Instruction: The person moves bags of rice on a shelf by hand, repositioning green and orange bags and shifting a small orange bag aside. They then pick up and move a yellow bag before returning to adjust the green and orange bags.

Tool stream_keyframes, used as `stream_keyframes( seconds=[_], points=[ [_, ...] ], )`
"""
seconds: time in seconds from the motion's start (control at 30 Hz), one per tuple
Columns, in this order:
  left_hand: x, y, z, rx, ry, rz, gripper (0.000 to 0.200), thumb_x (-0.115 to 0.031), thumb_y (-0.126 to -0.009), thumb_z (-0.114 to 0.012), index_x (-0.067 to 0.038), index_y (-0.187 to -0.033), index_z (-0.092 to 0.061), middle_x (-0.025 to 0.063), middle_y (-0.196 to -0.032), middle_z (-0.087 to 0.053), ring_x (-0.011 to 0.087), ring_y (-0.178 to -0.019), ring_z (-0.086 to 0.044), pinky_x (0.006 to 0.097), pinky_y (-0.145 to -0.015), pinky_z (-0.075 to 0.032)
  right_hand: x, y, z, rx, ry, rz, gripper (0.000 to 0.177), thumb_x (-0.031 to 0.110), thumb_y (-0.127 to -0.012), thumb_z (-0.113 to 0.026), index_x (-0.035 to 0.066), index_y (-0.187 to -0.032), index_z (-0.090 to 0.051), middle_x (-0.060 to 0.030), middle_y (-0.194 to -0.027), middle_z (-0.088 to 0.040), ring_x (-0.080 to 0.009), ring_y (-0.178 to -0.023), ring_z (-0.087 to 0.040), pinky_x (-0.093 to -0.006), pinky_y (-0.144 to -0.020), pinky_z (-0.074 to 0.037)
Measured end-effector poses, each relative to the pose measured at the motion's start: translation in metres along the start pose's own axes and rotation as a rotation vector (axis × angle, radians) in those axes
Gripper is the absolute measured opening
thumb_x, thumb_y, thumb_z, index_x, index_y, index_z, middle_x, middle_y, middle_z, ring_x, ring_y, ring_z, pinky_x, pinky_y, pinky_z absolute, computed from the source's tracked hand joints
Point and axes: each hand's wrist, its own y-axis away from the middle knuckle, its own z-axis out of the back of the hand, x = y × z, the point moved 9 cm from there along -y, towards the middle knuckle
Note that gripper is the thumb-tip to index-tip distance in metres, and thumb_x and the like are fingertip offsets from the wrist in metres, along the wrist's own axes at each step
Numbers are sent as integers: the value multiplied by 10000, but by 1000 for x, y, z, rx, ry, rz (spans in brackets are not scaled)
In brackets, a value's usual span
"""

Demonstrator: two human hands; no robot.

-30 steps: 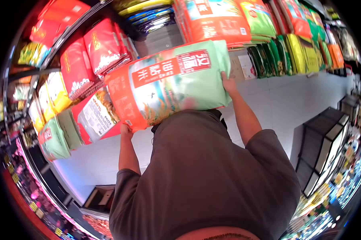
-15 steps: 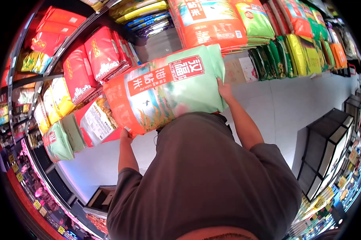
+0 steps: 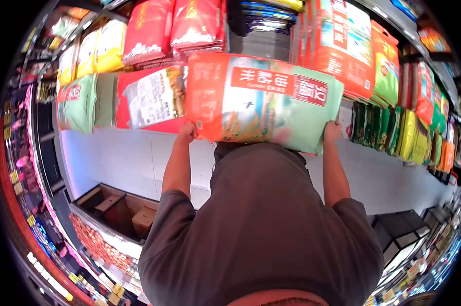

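Note:
A large bag of rice [image 3: 263,99], orange at one end and pale green at the other, lies crosswise in front of my body. My left hand [image 3: 188,131] is closed on the lower corner of its orange end. At the green end, my right hand [image 3: 332,130] grips the edge, its fingers partly hidden by the bag. The bag's far side and underside are out of sight. Just left of it are a red package [image 3: 126,109] and a clear, white-labelled package [image 3: 156,97].
Stacked red bags [image 3: 149,30] and yellow bags [image 3: 109,43] stand behind at left. More orange rice bags [image 3: 337,61] are piled at right, above a row of dark green packages [image 3: 376,125]. Behind me are an open bin [image 3: 108,201] and a black-framed display stand [image 3: 401,232].
My view has turned, so the shelves sit differently in it. The rice bag has shifted right and levelled out from its earlier tilt. Both hands still hold it.

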Motion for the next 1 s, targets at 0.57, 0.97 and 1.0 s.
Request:
stream_keyframes(
  seconds=[0.57, 0.97, 1.0],
  points=[
    [-74, 84, -35, 684, 632, 49, 279, -182, -866, -602, -22, -1094, -584, 132, -1091, -645, 252, -996, -609, 423, -897, -480, 228, 337, -104, -386, 304, 990, 446, 204, -881, -496, 12, -1284, -498, -269, -1349, -423, -444, -1270, -374, -590, -1047, -261],
    [-85, 49, 33, 236, 434, 75, 673, -627, -824, -633, -184, -1305, -473, 60, -1293, -493, 251, -1152, -490, 407, -877, -420, 237, 380, -139, -429, 351, 959, 452, 231, -909, -452, 88, -1337, -481, -201, -1414, -411, -397, -1353, -324, -582, -1111, -192],
    [-84, 48, 41, 121, 399, 70, 626, -608, -845, -622, -176, -1277, -488, 50, -1205, -556, 223, -1073, -543, 386, -821, -446, 238, 381, -138, -433, 343, 955, 451, 234, -909, -449, 93, -1336, -483, -196, -1414, -413, -394, -1352, -326, -580, -1111, -194]
  ],
)
